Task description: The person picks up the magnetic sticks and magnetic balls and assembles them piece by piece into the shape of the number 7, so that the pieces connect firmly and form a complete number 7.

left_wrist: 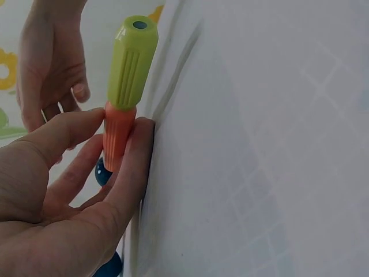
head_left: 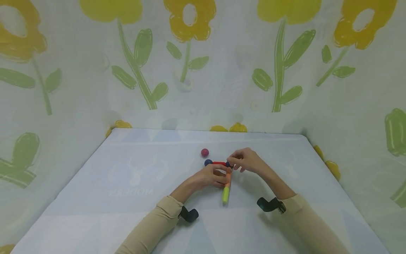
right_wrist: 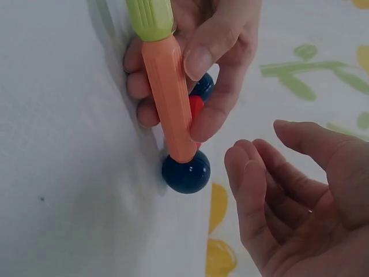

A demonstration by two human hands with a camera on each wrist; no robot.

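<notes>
My left hand point(head_left: 209, 176) pinches an orange rod point(right_wrist: 168, 98) between thumb and fingers. A yellow-green rod point(left_wrist: 132, 66) joins the orange one end to end and points toward me. At the orange rod's far end sits a dark blue ball point(right_wrist: 186, 172). From there a red rod point(head_left: 219, 163) runs left to a second dark blue ball point(head_left: 208, 162). Right beside the first ball is my right hand point(head_left: 248, 161), fingers loosely bent and thumb apart. The right wrist view shows a gap between that hand and the ball, with nothing in its grasp.
A loose dark red ball point(head_left: 204, 152) lies on the white table point(head_left: 136, 204), just beyond the joined pieces. Flower-printed cloth point(head_left: 222, 88) walls in the table's back and sides. Black wrist mounts point(head_left: 269, 204) stick out from the sleeves.
</notes>
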